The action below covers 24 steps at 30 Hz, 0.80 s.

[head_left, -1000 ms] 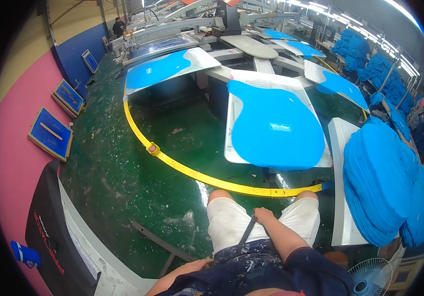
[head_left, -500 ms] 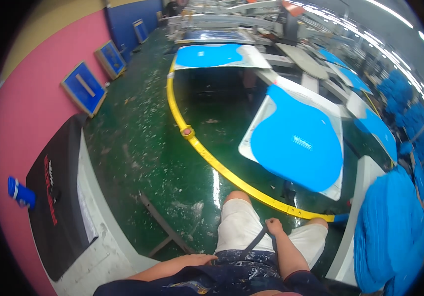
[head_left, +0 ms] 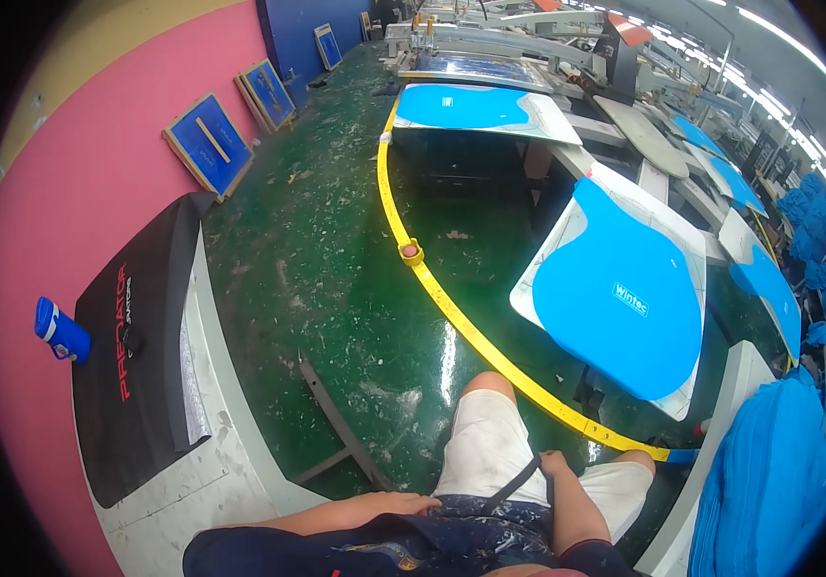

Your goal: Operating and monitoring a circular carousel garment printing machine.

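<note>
Right hand gripped end of dark strap, which ran from waist across white shorts. Left hand lay at waist; could not tell if open or closed. Blue cloth stack sat inside left edge of counter.

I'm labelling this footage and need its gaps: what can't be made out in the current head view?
All in the head view:
Right hand: its fingers hide the gripped part of the dark strap.
Left hand: its own back hides the palm.
Blue fabric stack: lower end cut off by the bottom edge.
Distant machinery: details too small.
</note>
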Motion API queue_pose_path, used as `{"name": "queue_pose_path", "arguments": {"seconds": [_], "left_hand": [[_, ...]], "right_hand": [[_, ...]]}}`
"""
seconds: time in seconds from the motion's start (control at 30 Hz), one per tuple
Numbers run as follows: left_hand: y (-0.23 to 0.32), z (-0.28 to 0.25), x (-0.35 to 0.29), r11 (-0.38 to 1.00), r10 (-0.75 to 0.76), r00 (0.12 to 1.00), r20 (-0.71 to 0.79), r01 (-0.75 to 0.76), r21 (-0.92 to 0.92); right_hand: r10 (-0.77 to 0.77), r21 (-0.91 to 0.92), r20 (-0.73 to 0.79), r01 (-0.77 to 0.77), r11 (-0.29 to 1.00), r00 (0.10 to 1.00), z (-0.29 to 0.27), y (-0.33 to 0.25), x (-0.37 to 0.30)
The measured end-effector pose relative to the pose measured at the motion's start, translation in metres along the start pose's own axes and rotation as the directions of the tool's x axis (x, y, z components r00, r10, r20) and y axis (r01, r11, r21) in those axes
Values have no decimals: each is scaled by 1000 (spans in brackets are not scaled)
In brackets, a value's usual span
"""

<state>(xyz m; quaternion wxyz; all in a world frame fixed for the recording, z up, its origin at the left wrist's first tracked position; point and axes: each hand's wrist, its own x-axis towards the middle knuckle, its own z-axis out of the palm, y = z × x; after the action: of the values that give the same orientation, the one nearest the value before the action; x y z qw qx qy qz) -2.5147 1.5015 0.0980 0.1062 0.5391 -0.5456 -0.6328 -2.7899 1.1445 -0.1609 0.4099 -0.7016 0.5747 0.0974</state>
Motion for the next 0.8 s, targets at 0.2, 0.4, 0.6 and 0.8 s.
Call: {"name": "queue_pose_path", "arguments": {"seconds": [0.2, 0.4, 0.6, 0.8], "left_hand": [[4, -3, -4, 999, 47, 999, -23, -47, 3], [9, -7, -3, 983, -69, 998, -11, 66, -169], [64, -21, -21, 987, -123, 967, -225, 144, 77], [89, -28, -15, 964, -178, 939, -294, 226, 140]], "right_hand": [[-70, -53, 16, 71, 996, 997, 3, -7, 2], [-58, 35, 46, 56, 998, 997, -2, -19, 1], [-69, -46, 11, 69, 997, 998, -4, -36, 18], [-83, 105, -73, 91, 990, 994, 1, -44, 22]]}}
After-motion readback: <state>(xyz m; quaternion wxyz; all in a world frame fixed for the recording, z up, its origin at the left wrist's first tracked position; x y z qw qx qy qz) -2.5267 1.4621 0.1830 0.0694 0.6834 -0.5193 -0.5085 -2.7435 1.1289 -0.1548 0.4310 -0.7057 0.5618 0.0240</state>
